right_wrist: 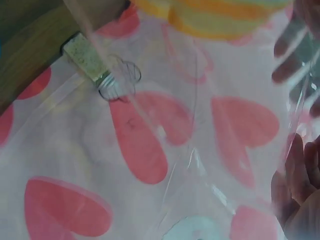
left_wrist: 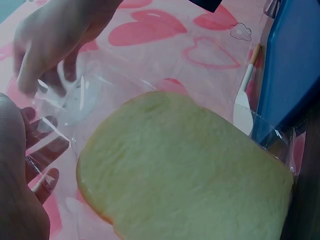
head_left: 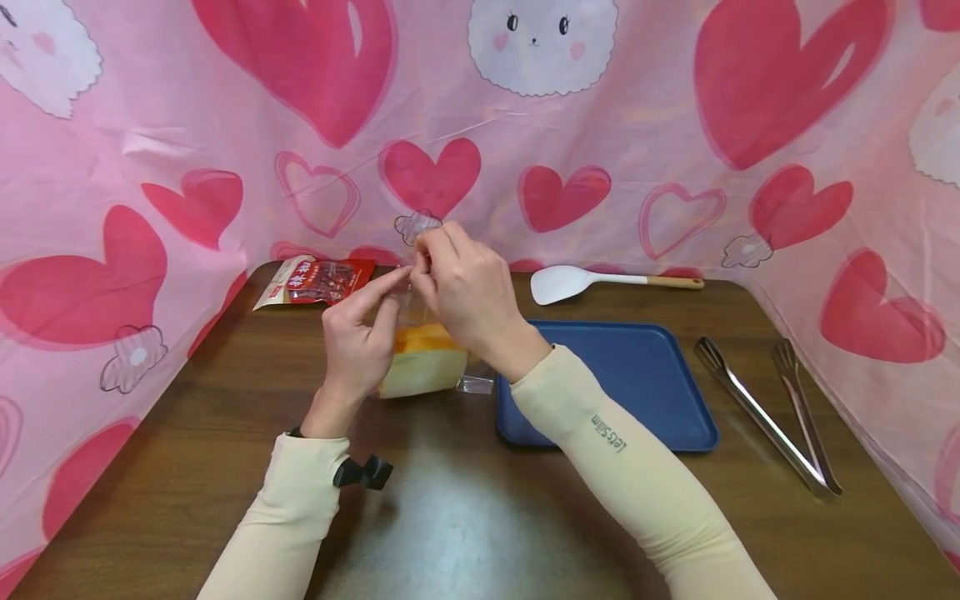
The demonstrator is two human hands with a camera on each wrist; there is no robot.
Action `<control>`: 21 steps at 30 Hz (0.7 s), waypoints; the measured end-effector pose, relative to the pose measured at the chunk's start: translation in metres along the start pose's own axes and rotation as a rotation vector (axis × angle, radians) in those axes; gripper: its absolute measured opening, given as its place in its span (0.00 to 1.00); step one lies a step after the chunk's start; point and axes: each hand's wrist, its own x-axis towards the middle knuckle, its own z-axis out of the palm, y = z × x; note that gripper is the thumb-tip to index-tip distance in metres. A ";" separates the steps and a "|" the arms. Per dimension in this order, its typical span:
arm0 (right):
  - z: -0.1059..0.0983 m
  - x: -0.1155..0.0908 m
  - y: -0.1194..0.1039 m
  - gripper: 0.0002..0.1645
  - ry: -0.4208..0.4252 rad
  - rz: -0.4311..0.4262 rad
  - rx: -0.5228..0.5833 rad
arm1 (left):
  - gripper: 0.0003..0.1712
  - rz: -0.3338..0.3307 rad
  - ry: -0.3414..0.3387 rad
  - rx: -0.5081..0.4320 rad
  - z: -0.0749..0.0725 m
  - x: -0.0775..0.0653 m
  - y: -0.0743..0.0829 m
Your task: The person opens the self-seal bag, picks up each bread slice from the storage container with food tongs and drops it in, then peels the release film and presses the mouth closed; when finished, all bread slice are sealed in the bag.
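A block of pale bread [head_left: 423,375] with an orange-brown top crust stands on the table inside a clear plastic bag [head_left: 476,385]. Above the loaf, my left hand [head_left: 360,346] pinches the gathered top of the bag between thumb and forefinger. Close against it, my right hand [head_left: 476,292] grips the plastic too, fingers curled. The left wrist view shows the loaf's broad cut face [left_wrist: 185,165], with left-hand fingers [left_wrist: 47,155] seen through the film. In the right wrist view the clear film stretches below the crust [right_wrist: 215,30], and fingers appear at the right edge.
A blue tray [head_left: 611,383] lies right of the bread, partly under my right forearm. Behind it is a white spatula [head_left: 562,285] with a wooden handle end. Metal tongs [head_left: 757,408] lie spread at the right. A red food packet [head_left: 330,279] sits back left, before a pink heart-print curtain [head_left: 637,125].
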 end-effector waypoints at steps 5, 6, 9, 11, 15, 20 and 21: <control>-0.008 0.004 0.013 0.07 0.116 0.089 0.063 | 0.15 -0.059 0.008 -0.113 -0.001 0.000 -0.001; -0.010 0.005 0.016 0.07 0.127 0.107 0.073 | 0.16 -0.076 0.014 -0.129 -0.002 0.000 -0.001; -0.017 0.005 0.025 0.09 0.141 0.175 0.104 | 0.18 -0.122 0.024 -0.150 -0.003 0.001 0.000; -0.020 0.003 0.030 0.10 0.144 0.220 0.134 | 0.20 -0.149 0.027 -0.144 -0.004 0.000 0.000; -0.027 -0.002 0.043 0.12 0.156 0.311 0.183 | 0.20 -0.194 0.037 -0.150 -0.005 0.000 -0.002; -0.038 -0.007 0.060 0.14 0.183 0.411 0.227 | 0.16 -0.227 0.056 -0.203 -0.005 0.001 -0.005; -0.040 -0.009 0.064 0.15 0.188 0.428 0.239 | 0.15 -0.227 0.059 -0.217 -0.005 0.001 -0.006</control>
